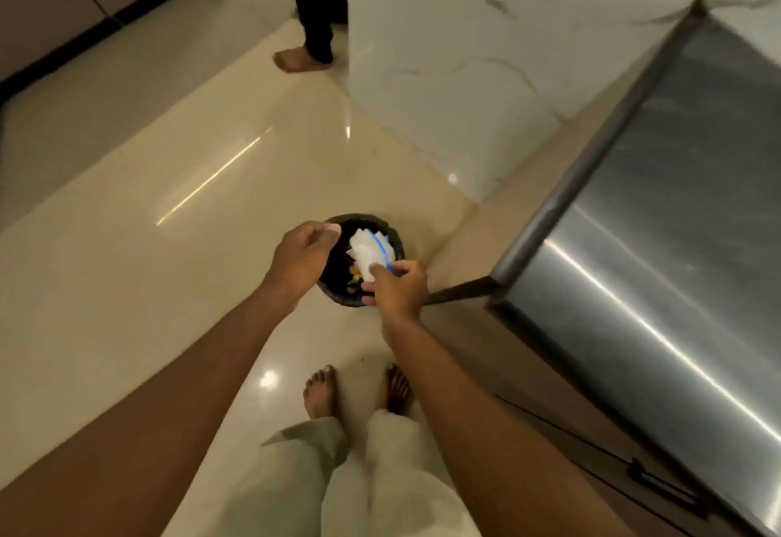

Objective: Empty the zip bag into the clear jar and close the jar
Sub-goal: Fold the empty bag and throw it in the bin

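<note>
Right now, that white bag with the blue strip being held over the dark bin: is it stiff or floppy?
Probably floppy: the zip bag looks crumpled and folded above the bin. Likely light, since the right hand holds it by one edge alone. It might be slippery, being thin plastic.

The zip bag (370,255) is white with a blue strip. The bin (393,240) is black, with orange and yellow scraps inside. The floor (126,261) is glossy cream, the wall (465,71) white marble with grey veins, and the trousers (296,473) pale beige.
</note>
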Demonstrator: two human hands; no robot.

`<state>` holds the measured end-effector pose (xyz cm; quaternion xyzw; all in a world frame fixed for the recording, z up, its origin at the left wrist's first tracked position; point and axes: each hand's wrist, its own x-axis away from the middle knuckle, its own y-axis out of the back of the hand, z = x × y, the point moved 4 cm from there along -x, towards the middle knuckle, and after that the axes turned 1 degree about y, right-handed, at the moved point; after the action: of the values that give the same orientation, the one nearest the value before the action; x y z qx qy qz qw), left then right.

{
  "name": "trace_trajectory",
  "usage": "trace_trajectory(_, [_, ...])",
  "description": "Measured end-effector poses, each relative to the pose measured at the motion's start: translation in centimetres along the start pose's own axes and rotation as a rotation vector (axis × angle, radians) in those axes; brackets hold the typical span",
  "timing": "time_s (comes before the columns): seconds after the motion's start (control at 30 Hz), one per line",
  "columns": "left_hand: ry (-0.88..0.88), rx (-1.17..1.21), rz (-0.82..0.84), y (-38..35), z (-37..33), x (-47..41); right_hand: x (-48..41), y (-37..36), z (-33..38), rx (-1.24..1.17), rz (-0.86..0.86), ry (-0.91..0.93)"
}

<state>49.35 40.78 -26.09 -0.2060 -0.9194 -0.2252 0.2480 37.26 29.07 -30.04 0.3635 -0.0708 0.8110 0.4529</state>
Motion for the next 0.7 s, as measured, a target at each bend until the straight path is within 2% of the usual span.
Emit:
trace_trajectory(0.17, [0.075, -0.006, 0.072, -2.4, 10.6, -8.0, -11.6, -4.9, -8.9, 0.075, -0.053, -0.154])
trace_trajectory(0.4, [0.111, -0.007, 0.086, -3.9, 20.0, -14.5, -21.8, -8.1, -17.0, 0.234, 0.042, -0.259])
trace_trajectory(0.53, [0.129, -0.024, 0.07, -2.8, 20.5, -12.2, -19.9, -6.8, -18.0, 0.344, 0.059, -0.222])
trace_trajectory(0.7, [0.12, -0.042, 0.023, -0.2, 15.5, -4.1, -11.0, -4.3, -11.7, 0.54, 0.114, 0.085])
